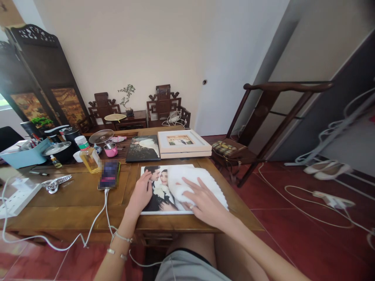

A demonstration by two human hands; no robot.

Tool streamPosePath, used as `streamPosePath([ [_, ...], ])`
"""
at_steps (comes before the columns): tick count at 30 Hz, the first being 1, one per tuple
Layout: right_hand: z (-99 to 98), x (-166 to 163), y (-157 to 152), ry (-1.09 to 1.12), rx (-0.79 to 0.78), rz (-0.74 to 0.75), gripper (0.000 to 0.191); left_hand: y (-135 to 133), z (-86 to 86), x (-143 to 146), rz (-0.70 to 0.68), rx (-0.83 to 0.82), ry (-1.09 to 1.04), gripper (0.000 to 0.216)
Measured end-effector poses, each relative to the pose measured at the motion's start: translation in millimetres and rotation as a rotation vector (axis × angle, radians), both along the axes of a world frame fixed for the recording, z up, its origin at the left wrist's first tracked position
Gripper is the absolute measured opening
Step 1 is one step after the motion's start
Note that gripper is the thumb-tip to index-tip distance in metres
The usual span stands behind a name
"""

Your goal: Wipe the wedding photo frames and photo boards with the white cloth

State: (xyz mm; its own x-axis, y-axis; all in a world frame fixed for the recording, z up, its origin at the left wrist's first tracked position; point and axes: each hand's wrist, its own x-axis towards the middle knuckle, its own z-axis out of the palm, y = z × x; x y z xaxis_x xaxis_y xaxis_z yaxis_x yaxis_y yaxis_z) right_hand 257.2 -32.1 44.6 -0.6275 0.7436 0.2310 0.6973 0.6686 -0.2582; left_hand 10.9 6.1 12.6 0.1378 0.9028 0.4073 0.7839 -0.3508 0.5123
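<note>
— What are the fingers doing?

— My left fingers (147, 177) lie flat and close together on the large glossy wedding photo panel (159, 195), at its left edge. That left hand (143, 192) grips nothing. My right fingers (187, 183) are spread apart and press down on the white scalloped cloth (202, 180), which covers the panel's right half. The right hand (205, 201) clamps nothing either.

— And around the panel?

— It lies flat at the near edge of the brown wooden table (73, 199). Just left of it sits a dark phone (109, 175) on a white cable. Behind it, a dark photo album (143, 148) and a cream square picture frame (183, 143) lie side by side.
</note>
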Motion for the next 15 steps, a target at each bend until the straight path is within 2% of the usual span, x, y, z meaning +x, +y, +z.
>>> streamPosePath([
  [3, 1.1, -15.1, 11.1, 0.001, 0.007, -0.058, 0.028, -1.4, 4.9, 1.5, 0.013, 0.020, -0.064, 0.034],
  [5, 2.4, -32.4, 12.8, 0.007, 0.018, -0.037, 0.032, -2.8, 8.4, 2.2, 0.015, -0.011, -0.138, 0.038],
  [10, 6.9, -72.1, 3.3, 0.007, -0.024, 0.122, 0.034, -5.4, 15.2, -1.3, -0.010, -0.095, -0.321, 0.050],
  [12, 8.3, -74.2, -3.8, 0.007, -0.042, 0.213, 0.034, -6.2, 16.1, -2.9, 0.003, -0.103, -0.316, 0.053],
  [15, 9.8, -59.6, -16.3, 0.035, -0.041, 0.334, 0.034, -8.3, 14.4, -1.9, 0.005, -0.091, -0.250, 0.055],
])
